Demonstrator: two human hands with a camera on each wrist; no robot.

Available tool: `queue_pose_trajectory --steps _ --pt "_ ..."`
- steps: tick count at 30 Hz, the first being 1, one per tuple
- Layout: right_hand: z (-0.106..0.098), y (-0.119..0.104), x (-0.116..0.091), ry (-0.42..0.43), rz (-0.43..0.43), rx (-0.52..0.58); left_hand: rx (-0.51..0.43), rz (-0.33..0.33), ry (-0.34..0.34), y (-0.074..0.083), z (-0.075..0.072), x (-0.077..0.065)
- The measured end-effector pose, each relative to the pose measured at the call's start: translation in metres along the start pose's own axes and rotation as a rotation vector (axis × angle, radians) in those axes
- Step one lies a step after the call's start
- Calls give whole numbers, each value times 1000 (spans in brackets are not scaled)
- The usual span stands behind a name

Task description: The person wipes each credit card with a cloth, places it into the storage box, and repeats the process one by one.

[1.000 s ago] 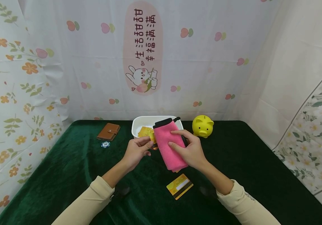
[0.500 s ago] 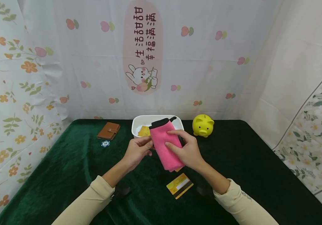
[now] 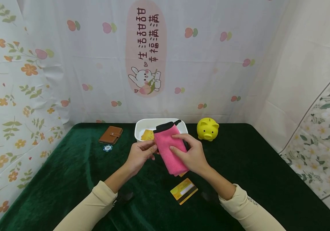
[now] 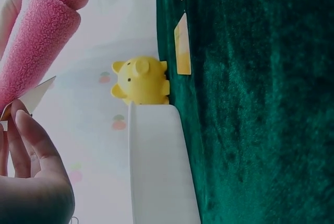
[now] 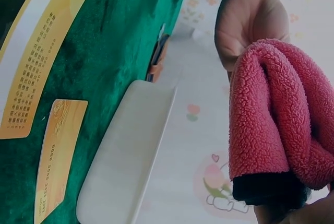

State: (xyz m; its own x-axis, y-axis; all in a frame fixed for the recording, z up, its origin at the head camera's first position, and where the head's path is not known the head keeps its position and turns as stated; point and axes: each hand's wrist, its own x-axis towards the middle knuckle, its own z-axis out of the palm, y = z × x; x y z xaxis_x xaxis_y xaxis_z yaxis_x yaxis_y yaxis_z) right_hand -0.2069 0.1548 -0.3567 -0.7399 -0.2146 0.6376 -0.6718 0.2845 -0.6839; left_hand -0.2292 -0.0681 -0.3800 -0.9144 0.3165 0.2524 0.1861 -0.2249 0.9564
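My right hand (image 3: 193, 153) grips a folded pink towel (image 3: 169, 149) with black trim, thumb and fingers spread across its near face. Close at the towel's left side, my left hand (image 3: 140, 156) pinches a thin card (image 4: 40, 96) between thumb and fingertips. The towel hides most of that card in the head view; its pale corner shows against the towel in the left wrist view. Behind the towel stands a white tub (image 3: 140, 126) with a gold card (image 3: 147, 135) in it. The towel's folded end shows thick pink layers in the right wrist view.
A yellow bank card (image 3: 184, 191) lies on the green cloth, with another card (image 5: 60, 156) nearer the tub, mostly hidden by the towel from above. A piggy bank (image 3: 208, 129) stands right of the tub. Left are a brown wallet (image 3: 111, 134) and a poker chip (image 3: 107, 148).
The right hand has moved slightly left with the towel, which now covers the card held in the left hand. The left hand stays in place. Over the last half second almost nothing moves.
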Motion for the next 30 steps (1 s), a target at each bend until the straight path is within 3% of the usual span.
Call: queue_pose_trajectory --steps 12,19,30 --pt "-7 3 0 40 52 -31 57 -26 60 3 -2 0" --pt "-14 -26 4 40 67 -40 74 -18 87 2 -5 1" --pt "-21 -19 5 47 144 -13 45 -18 120 5 -9 2"
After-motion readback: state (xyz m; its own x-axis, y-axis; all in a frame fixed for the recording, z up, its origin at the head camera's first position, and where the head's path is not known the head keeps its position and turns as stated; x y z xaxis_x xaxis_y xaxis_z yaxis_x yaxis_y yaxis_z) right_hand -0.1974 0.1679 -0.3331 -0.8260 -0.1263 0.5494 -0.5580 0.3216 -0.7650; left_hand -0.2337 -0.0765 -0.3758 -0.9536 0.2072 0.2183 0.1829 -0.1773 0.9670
